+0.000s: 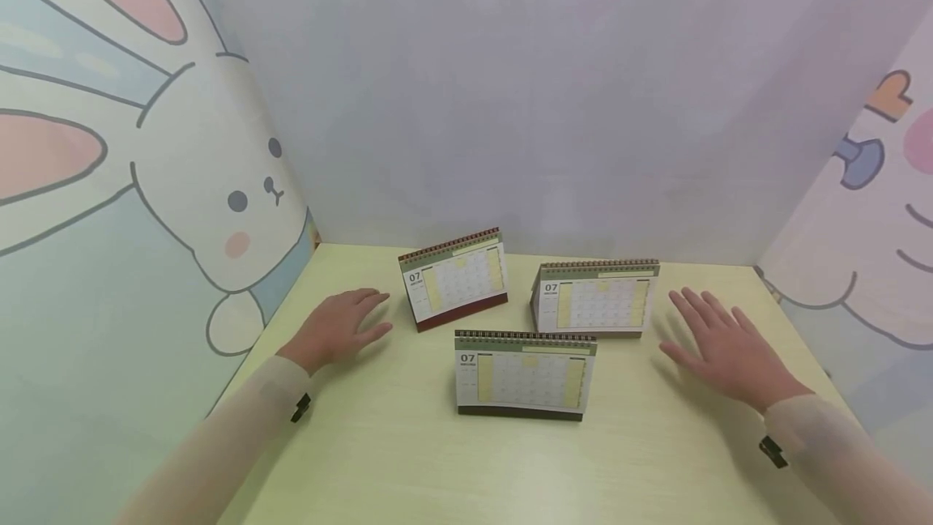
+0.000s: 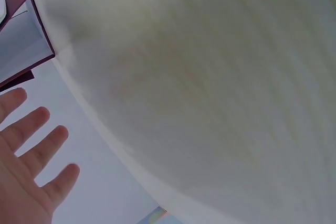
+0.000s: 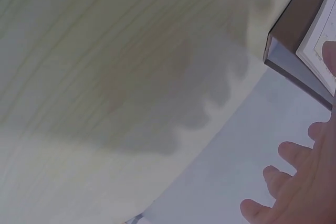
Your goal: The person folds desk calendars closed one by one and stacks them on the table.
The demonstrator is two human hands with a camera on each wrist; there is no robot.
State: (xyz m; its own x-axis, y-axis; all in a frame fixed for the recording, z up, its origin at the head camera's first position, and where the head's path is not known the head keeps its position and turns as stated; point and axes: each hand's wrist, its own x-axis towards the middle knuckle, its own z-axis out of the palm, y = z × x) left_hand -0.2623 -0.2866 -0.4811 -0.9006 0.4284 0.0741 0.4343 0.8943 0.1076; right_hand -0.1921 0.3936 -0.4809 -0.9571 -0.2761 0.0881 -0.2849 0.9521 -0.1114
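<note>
Three desk calendars stand upright on the table. The one with the dark red base (image 1: pixel 459 280) is at the back left, turned at an angle. A brown-based calendar (image 1: pixel 599 300) stands at the back right, and a dark-based one (image 1: pixel 521 375) is nearer the front. My left hand (image 1: pixel 337 329) is left of the red calendar, fingers spread, holding nothing. To the right of the brown calendar, my right hand (image 1: pixel 725 347) has its fingers extended and is empty. The left wrist view shows part of the red calendar (image 2: pixel 23 40) beyond my left hand (image 2: pixel 31 161); the right wrist view shows a calendar's edge (image 3: pixel 296 24) near my right hand (image 3: pixel 304 182).
The pale wooden table (image 1: pixel 408 468) has a plain light wall (image 1: pixel 510 104) behind it. A rabbit drawing (image 1: pixel 211 144) covers the left side panel, and another cartoon panel (image 1: pixel 838 241) stands on the right.
</note>
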